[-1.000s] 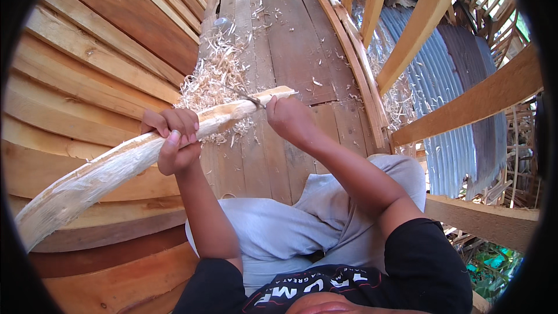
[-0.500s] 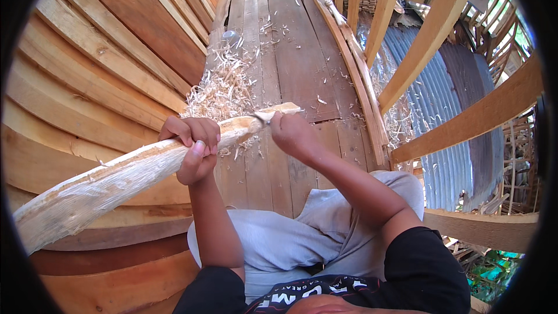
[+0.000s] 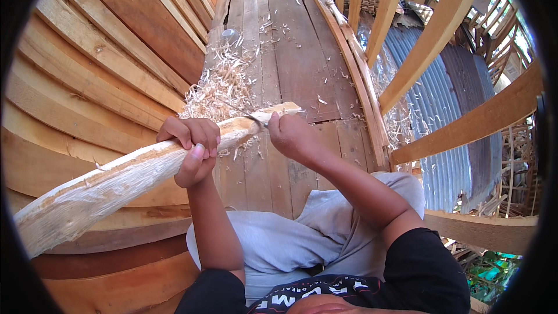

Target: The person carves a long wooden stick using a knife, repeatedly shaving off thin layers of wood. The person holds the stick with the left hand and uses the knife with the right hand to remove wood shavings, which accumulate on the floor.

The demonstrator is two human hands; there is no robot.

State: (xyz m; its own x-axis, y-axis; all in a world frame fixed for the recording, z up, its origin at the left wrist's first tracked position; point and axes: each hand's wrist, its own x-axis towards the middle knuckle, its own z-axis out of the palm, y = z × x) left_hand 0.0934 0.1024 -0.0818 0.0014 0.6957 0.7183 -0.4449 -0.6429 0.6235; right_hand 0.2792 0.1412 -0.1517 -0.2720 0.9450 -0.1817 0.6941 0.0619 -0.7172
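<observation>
A long, pale, rough-hewn timber (image 3: 110,180) slants from the lower left up to its narrow, carved end near the middle. My left hand (image 3: 190,142) is wrapped round it a short way below that end, fingers over the top and thumb on the near side. Close to the tip, my right hand (image 3: 289,135) is closed on a knife whose handle is hidden in the fist. The dark knife blade (image 3: 254,119) points left and lies across the timber, at or against a hollowed, lighter-cut patch.
Curly wood shavings (image 3: 224,84) are heaped beyond the timber on a plank floor (image 3: 302,52). Beside the heap stands a small round clear object (image 3: 231,36). Curved planks (image 3: 87,75) wall the left; upright wooden ribs (image 3: 433,40) and corrugated metal sheets (image 3: 433,110) lie right.
My right hand has shifted slightly left, and more of the blade shows, reaching farther left over the timber. My left hand keeps its hold; the timber has barely moved.
</observation>
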